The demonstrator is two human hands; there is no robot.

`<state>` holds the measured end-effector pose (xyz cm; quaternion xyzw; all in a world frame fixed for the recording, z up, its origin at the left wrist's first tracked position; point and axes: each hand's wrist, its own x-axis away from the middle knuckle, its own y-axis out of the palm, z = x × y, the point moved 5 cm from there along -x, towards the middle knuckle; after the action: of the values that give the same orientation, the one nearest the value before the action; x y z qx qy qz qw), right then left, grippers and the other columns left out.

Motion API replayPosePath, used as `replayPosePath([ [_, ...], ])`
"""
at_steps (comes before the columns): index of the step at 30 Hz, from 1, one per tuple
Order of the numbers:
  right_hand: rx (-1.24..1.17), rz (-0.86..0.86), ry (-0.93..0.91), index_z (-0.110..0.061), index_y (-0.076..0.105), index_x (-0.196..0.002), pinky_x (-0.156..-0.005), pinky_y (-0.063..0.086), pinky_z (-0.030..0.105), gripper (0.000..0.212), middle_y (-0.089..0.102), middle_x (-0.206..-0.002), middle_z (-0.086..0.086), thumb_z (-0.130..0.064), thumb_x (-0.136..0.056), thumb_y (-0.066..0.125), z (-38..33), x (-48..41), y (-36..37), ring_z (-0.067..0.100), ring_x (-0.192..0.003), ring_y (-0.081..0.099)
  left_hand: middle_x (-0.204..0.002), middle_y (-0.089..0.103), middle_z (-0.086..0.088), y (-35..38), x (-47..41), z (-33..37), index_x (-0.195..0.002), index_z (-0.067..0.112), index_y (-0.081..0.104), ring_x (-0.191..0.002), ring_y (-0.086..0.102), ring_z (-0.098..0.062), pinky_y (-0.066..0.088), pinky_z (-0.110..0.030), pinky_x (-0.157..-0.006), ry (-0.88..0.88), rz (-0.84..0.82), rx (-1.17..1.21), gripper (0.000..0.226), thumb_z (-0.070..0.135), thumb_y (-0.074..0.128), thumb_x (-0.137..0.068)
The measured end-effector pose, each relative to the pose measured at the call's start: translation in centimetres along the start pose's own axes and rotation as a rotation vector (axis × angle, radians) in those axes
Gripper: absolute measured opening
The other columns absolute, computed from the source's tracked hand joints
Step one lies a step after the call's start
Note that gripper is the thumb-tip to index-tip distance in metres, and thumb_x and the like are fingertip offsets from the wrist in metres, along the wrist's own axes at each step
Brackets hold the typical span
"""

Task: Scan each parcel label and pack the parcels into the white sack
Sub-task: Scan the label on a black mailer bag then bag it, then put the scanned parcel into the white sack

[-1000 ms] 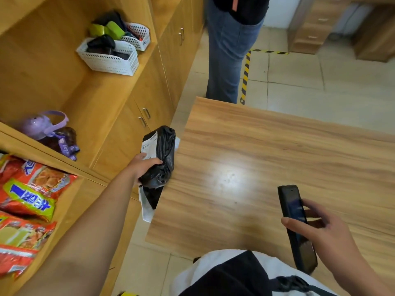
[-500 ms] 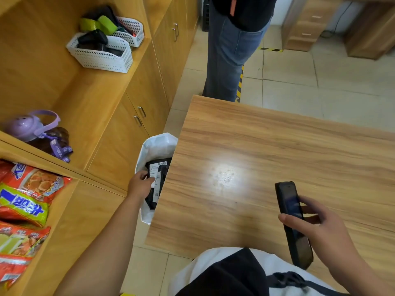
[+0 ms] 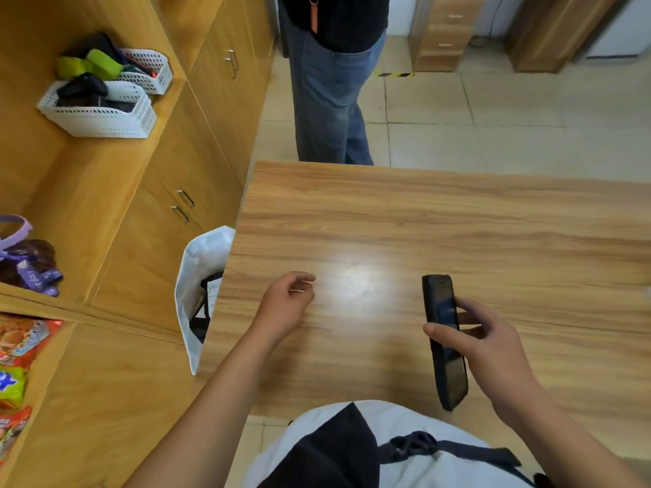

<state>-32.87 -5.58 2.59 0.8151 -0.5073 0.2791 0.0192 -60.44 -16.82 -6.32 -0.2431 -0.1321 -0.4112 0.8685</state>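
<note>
A black soft-plastic parcel with a white label [image 3: 210, 294] lies inside the white woven sack [image 3: 197, 272], just left of the left hand [image 3: 281, 306]. It looks light, limp and slippery, so it is best gripped across its bunched middle. The left hand hovers empty, fingers loosely curled, over the wooden desk [image 3: 458, 234]; the right hand [image 3: 493, 350] grips a black handheld scanner [image 3: 444, 339].

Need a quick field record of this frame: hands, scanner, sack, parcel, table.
left hand: empty, fingers loosely curled, above table
right hand: holding black scanner
white sack: open, hanging at the table's left edge
black parcel: inside sack, label visible
table: no parcels in view
</note>
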Motion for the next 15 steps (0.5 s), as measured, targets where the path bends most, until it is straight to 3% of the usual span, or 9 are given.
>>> replayPosePath([
  [3, -0.079, 0.078, 0.03, -0.021, 0.058, -0.134, -0.058, 0.045, 0.022, 0.065, 0.067, -0.106, 0.001, -0.02, -0.075, 0.083, 1.2, -0.1, -4.7, 0.008, -0.079, 0.065, -0.094, 0.064, 0.001, 6.7, 0.1, 3.0, -0.099, 0.024, 0.068, -0.076, 0.057, -0.011, 0.043, -0.009, -0.053, 0.044, -0.131, -0.065, 0.023, 0.004, 0.061, -0.09],
  [8, -0.216, 0.283, 0.094, -0.018, 0.057, -0.134, -0.053, 0.046, 0.018, 0.064, 0.066, -0.103, 0.003, -0.018, -0.075, 0.083, 4.9, 0.7, -15.0, 0.006, -0.071, 0.065, -0.098, 0.067, 0.004, 19.9, 1.6, 7.4, -0.106, 0.023, 0.069, -0.077, 0.06, -0.008, 0.044, -0.011, -0.056, 0.108, -0.407, -0.25, 0.02, 0.011, 0.062, -0.092],
  [15, -0.424, 0.533, 0.195, -0.016, 0.058, -0.133, -0.061, 0.049, 0.025, 0.066, 0.065, -0.108, 0.006, -0.016, -0.073, 0.084, 12.9, 2.1, -28.9, 0.018, -0.082, 0.069, -0.113, 0.062, 0.003, 38.7, 4.0, 11.5, -0.108, 0.03, 0.066, -0.088, 0.06, -0.009, 0.044, -0.02, -0.061, 0.168, -0.744, -0.533, 0.02, 0.019, 0.062, -0.092],
])
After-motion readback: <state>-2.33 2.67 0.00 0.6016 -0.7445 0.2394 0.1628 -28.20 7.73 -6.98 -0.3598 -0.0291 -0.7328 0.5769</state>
